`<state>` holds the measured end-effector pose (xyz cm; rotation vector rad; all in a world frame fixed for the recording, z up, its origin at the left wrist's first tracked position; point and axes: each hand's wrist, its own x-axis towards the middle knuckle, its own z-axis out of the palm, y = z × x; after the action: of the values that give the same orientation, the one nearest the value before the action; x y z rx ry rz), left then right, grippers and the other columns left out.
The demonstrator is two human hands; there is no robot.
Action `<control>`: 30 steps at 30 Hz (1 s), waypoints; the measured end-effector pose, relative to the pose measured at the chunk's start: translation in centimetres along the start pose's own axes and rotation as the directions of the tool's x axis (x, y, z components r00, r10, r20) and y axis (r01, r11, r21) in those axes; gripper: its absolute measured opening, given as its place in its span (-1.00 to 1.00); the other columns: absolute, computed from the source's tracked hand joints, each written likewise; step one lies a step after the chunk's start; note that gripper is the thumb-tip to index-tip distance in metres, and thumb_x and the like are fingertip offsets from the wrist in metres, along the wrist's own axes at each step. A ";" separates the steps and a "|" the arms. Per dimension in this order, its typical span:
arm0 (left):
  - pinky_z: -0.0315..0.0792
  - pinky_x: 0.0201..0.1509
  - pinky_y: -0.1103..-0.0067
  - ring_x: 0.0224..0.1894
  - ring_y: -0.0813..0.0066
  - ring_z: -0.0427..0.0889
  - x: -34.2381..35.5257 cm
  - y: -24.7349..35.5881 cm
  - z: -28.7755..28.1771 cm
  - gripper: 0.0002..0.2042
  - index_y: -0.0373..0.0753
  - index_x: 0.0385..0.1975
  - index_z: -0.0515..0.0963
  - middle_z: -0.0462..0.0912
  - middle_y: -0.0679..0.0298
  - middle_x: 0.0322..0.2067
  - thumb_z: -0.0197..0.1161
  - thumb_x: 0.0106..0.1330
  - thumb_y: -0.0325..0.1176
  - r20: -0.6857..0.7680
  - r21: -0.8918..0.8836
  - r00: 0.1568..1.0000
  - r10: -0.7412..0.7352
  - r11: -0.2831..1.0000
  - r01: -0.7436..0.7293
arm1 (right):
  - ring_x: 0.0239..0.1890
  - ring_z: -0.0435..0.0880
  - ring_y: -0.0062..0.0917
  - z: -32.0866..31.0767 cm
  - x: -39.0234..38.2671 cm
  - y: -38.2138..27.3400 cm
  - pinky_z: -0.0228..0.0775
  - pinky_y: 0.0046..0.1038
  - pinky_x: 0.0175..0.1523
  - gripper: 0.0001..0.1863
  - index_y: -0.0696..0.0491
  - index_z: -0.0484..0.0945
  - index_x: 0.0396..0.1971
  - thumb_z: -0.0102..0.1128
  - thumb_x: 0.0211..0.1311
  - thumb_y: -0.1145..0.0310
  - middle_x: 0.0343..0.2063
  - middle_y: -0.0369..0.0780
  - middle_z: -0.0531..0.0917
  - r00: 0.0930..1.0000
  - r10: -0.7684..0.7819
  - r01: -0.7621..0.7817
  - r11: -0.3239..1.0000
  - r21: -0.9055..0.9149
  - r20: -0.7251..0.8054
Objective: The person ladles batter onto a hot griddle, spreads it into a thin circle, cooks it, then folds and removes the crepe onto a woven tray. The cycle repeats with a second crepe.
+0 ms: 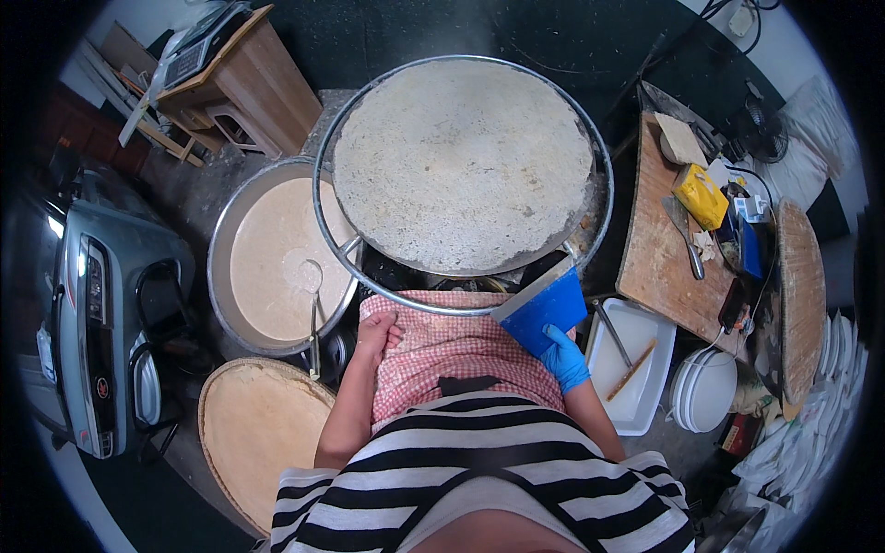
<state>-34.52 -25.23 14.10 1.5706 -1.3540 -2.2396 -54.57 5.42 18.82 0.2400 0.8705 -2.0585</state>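
In front of me a large round griddle (458, 269) sits inside a metal ring (323, 198), covered by a wide, thin, pale grey-beige sheet of batter or flatbread (461, 157). My right hand (562, 359), in a blue glove, grips a wide blue scraper (544, 311) with a pale straight edge, held at the ring's near right side. Bare and curled closed, my left hand (378, 334) rests by the checked apron (442, 336) with nothing visible in it. To its left, a ladle (314, 336) leans in a big metal pot (218, 267) of pale batter (272, 230).
A round tray of flatbreads (263, 424) lies lower left. On the right, a white tub (636, 419) holds sticks, beside a wooden board (650, 267) with a trowel (684, 235) and a yellow packet (701, 196). A grey vehicle (129, 240) stands left; a wooden cabinet (249, 83) is beyond.
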 end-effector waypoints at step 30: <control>0.29 -0.75 0.74 -0.79 0.64 0.40 0.4 -0.6 -0.2 -0.88 -0.25 -0.44 0.51 0.55 0.27 -0.69 0.12 0.24 -0.35 -0.006 -0.013 1.000 -0.002 1.000 0.002 | 0.06 0.40 -0.19 -1.5 0.6 0.9 0.29 -0.09 0.11 -0.32 0.01 0.14 0.16 0.06 -0.03 0.70 0.04 -0.10 0.38 0.996 -0.085 0.085 0.996 0.020 -0.011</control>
<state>-34.28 -25.18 13.42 1.5743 -1.3342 -2.2378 -54.49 5.66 16.99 0.2276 0.8794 -2.1477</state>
